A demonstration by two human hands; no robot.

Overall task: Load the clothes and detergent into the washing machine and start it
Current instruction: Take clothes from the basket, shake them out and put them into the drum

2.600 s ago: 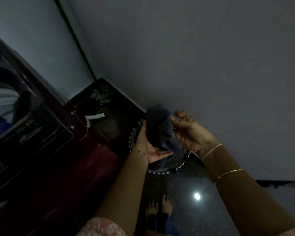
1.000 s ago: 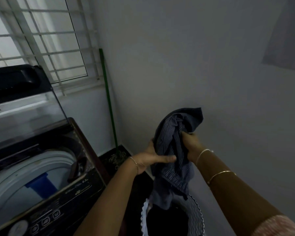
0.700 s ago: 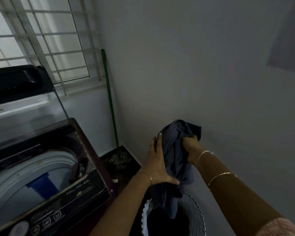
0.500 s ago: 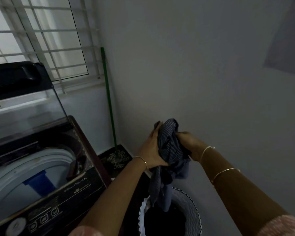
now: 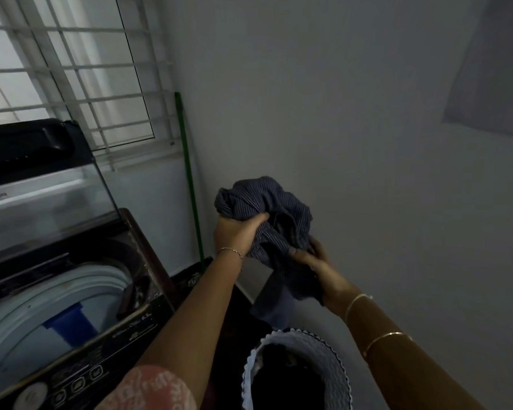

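While both hands, left hand point(image 5: 237, 232) and right hand point(image 5: 311, 258), clutch the striped garment point(image 5: 267, 202), the open washer point(image 5: 57, 291) at eight o'clock awaits; detergent and start remain.

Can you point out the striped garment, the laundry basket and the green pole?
Striped garment point(image 5: 274, 199), head view: bunched top fold.
Laundry basket point(image 5: 336, 361), head view: inner right wall.
Green pole point(image 5: 187, 161), head view: middle of shaft.
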